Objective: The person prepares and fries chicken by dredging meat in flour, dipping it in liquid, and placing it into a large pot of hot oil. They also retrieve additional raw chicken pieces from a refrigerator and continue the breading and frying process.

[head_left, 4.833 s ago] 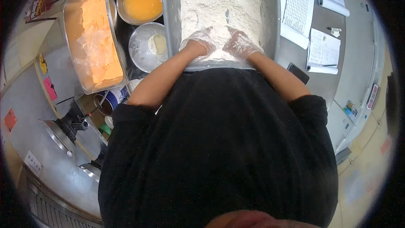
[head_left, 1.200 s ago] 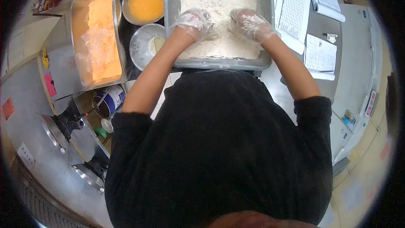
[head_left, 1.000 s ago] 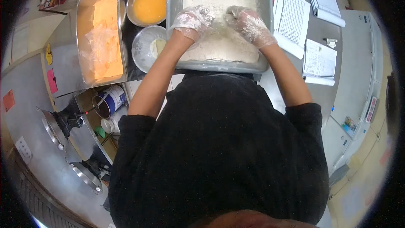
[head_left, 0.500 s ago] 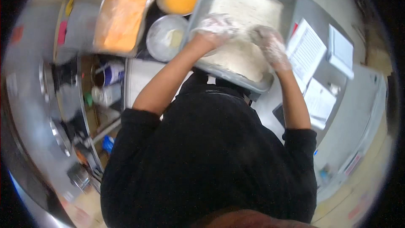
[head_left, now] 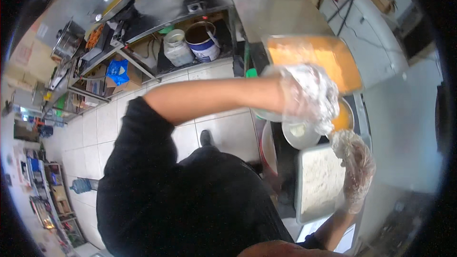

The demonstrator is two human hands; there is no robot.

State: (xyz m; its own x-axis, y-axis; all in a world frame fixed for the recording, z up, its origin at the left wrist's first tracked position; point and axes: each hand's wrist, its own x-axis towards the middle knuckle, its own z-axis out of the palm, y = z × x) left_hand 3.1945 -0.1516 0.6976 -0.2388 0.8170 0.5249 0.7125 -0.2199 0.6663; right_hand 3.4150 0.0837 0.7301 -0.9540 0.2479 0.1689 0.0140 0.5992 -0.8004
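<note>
I'm looking straight down on a blurred, swung-round view. My left hand (head_left: 308, 96), in a thin clear glove caked with white flour, hangs over the small round metal bowl (head_left: 300, 134) with a pale lump in it; the fingers look loosely curled, and whether they pinch anything I cannot tell through the blur. My right hand (head_left: 354, 167), gloved and dusted the same way, sits over the far edge of the flour tray (head_left: 318, 183), fingers slack and slightly spread, gripping nothing I can see.

My judgement is that the hands are travelling between containers in a breading line. To do that well, I'd keep the coated hands low and directly above the containers so loose flour falls back in, not on the floor (head_left: 216, 133). I'd also keep one hand for wet, one for dry.

The flour tray is a rectangular metal pan filled edge to edge with rough, clumpy off-white flour, at the near end of the tabletop. Beyond it, a bowl of orange liquid (head_left: 343, 116), partly hidden, then the long orange crumb tray (head_left: 314, 59).
</note>
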